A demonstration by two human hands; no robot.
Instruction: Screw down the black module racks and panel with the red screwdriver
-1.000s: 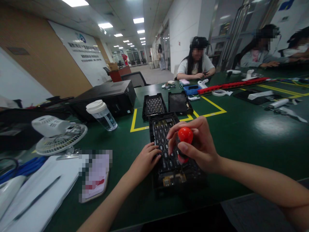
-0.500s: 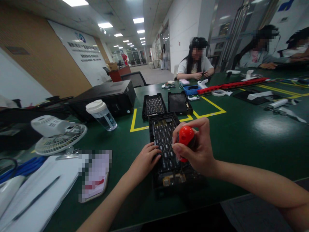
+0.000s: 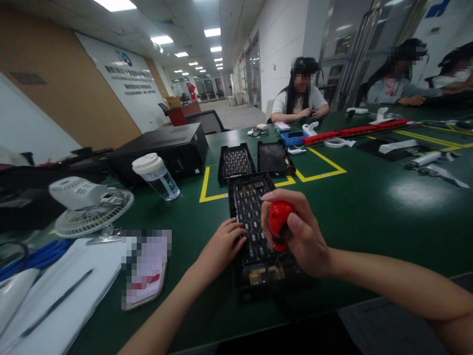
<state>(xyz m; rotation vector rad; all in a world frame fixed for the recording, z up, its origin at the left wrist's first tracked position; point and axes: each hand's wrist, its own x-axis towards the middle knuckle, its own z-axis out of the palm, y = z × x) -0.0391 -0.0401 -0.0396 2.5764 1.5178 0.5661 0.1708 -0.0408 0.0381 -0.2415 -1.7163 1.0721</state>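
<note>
In front of me on the green table lies a black device casing (image 3: 252,217) with rows of dark oval cells and a brownish board near its close end. My left hand (image 3: 227,239) rests on its left edge, fingers stretched out over the rim and cells. Above the casing's right side, my right hand (image 3: 305,231) grips the red handle of a screwdriver (image 3: 280,219). The handle stands roughly upright. Its shaft and tip are mostly hidden by the hand, so contact with a screw cannot be made out.
Two more black casings (image 3: 236,162) (image 3: 274,157) stand beyond, near yellow tape (image 3: 325,173). At left are a water bottle (image 3: 157,177), a white fan (image 3: 92,204), a phone (image 3: 148,271) and papers with a pen (image 3: 57,303). A person (image 3: 301,93) sits across the table.
My right hand's fingers have shifted around the screwdriver handle, the thumb moving to its right side, and the red handle has turned and tilted slightly. My left hand and the casing stay put.
</note>
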